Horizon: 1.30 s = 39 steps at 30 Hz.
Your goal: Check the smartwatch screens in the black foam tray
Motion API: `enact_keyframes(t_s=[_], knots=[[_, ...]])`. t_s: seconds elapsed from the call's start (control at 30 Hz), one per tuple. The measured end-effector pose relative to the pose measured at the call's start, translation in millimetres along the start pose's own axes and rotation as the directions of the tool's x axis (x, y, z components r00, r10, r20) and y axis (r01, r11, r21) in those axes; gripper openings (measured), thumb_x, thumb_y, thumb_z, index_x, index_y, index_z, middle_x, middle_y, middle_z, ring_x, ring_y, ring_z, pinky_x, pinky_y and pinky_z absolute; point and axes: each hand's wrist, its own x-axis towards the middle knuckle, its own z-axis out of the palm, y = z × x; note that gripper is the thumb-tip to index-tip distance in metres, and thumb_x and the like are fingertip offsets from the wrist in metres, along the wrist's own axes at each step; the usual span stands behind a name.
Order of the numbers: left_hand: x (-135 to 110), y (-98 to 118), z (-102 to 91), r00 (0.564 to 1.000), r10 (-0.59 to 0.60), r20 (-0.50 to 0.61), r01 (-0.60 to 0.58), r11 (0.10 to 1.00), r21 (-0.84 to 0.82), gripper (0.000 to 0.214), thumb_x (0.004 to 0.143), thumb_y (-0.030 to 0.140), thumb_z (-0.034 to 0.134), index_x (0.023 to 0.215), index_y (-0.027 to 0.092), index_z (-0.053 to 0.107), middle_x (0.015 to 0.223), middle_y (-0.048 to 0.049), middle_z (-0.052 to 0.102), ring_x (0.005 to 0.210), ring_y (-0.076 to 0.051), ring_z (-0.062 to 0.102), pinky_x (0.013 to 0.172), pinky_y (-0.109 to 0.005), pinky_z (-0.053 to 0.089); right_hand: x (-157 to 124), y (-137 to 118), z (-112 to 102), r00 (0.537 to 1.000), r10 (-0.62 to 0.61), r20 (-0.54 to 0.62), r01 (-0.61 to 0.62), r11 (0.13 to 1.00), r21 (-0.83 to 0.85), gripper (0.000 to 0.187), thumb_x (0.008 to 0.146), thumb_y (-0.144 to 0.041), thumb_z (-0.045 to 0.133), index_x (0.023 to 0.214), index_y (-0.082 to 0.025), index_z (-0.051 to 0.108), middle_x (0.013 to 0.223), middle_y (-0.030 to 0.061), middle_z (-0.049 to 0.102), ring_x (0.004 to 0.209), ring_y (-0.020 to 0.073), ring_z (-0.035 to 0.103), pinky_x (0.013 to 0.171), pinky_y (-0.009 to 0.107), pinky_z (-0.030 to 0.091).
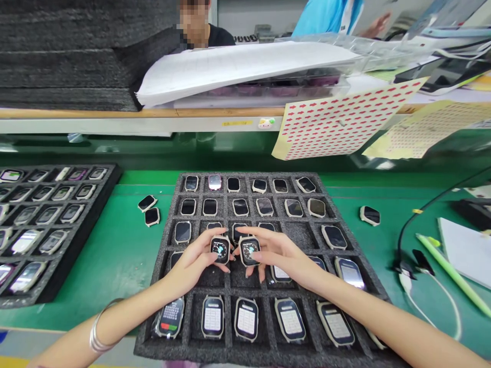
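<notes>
My left hand point(197, 260) holds a small smartwatch body point(220, 249) with a lit dial screen, fingers pinched around its edges. My right hand point(278, 255) holds a second watch body point(249, 250) with a lit screen right beside the first. Both hands hover over the middle of a dark foam tray point(303, 234) with square pockets. Most pockets hold watch bodies; the front row point(246, 318) shows lit white screens, the back rows point(240, 207) are dark. A silver bangle point(97, 332) sits on my left wrist.
A second foam tray point(86, 220) full of watches lies at the left. Loose watch bodies point(149, 209) and another point(370, 215) lie on the green mat. Cables point(412, 266), a green pen point(452, 271) and sticker sheets point(337, 125) are at right. Another person sits behind the shelf.
</notes>
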Motion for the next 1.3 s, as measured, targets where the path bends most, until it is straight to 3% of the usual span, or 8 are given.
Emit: enact_keyframes(t_s=[0.47,0.73,0.8,0.87,1.0,1.13,1.23,1.3], knots=[[1,-2,-2.7,0.999,0.033,0.027,-0.036,0.995,0.091,0.040,0.084,0.016,0.049,0.124,0.023,0.049,0.107,-0.0068,0.062,0.094,-0.023,0.060,0.075,-0.038,0.057,-1,3,2,1.000,-0.011,-0.027,0.010,0.999,-0.034,0.052,0.083,-0.033,0.066,0.129,-0.014,0.049,0.097,0.0109,0.069,0.066,0.0189,0.070,0.047,0.023,0.054],[1,2,-1.5,0.987,0.134,-0.089,-0.124,0.986,0.111,0.040,0.083,0.018,0.056,0.122,0.022,0.048,0.105,-0.0067,0.061,0.091,-0.022,0.062,0.070,-0.033,0.056,-5,3,8,0.997,-0.034,0.075,0.055,0.953,-0.298,0.068,0.077,-0.024,0.072,0.136,-0.017,0.039,0.098,0.0070,0.067,0.077,0.0167,0.067,0.065,0.028,0.057],[1,5,-0.9,0.976,0.176,-0.126,-0.161,0.980,0.115,0.043,0.082,0.018,0.059,0.123,0.022,0.047,0.103,-0.0060,0.060,0.089,-0.020,0.063,0.069,-0.031,0.056,-7,1,9,0.993,-0.060,0.104,0.107,0.839,-0.533,0.062,0.079,-0.024,0.069,0.134,-0.016,0.042,0.096,0.0071,0.066,0.075,0.0169,0.065,0.067,0.031,0.056],[2,7,-0.6,0.967,0.205,-0.149,-0.188,0.974,0.125,0.043,0.082,0.018,0.060,0.122,0.022,0.047,0.102,-0.0055,0.060,0.087,-0.019,0.063,0.068,-0.029,0.055,-8,-1,9,0.977,-0.123,0.177,0.215,0.608,-0.764,0.058,0.077,-0.024,0.072,0.130,-0.015,0.048,0.106,0.0107,0.061,0.088,0.0218,0.061,0.078,0.038,0.054],[3,13,-3.9,0.956,0.230,-0.180,-0.214,0.971,0.102,0.041,0.082,0.017,0.060,0.121,0.020,0.049,0.100,-0.0055,0.060,0.086,-0.018,0.062,0.066,-0.027,0.054,-8,-11,14,0.930,-0.145,0.338,0.362,0.205,-0.909,0.060,0.075,-0.036,0.076,0.126,-0.013,0.053,0.126,0.0162,0.048,0.111,0.0307,0.046,0.092,0.048,0.044],[9,22,-16.2,0.912,0.284,-0.297,-0.274,0.959,0.076,0.038,0.081,0.017,0.060,0.118,0.020,0.052,0.098,-0.0054,0.061,0.083,-0.017,0.063,0.063,-0.025,0.052,11,-17,34,0.863,-0.136,0.487,0.493,0.014,-0.870,0.030,0.094,-0.028,0.052,0.121,-0.014,0.056,0.126,0.0124,0.052,0.106,0.0260,0.048,0.089,0.043,0.044],[15,30,-30.7,0.798,0.411,-0.441,-0.382,0.910,0.157,0.032,0.082,0.018,0.059,0.114,0.019,0.055,0.094,-0.0047,0.061,0.079,-0.017,0.063,0.057,-0.023,0.050,37,-11,62,0.798,-0.096,0.595,0.591,-0.070,-0.804,0.023,0.096,-0.022,0.047,0.115,-0.013,0.057,0.110,0.0112,0.061,0.094,0.0233,0.052,0.083,0.039,0.046],[19,34,-40.2,0.706,0.496,-0.505,-0.450,0.865,0.221,0.030,0.081,0.020,0.059,0.111,0.019,0.057,0.090,-0.0038,0.061,0.076,-0.016,0.063,0.055,-0.023,0.049,55,-3,85,0.822,-0.118,0.557,0.548,-0.100,-0.831,0.021,0.095,-0.022,0.048,0.110,-0.010,0.057,0.096,0.0129,0.063,0.089,0.0240,0.054,0.081,0.039,0.046]])
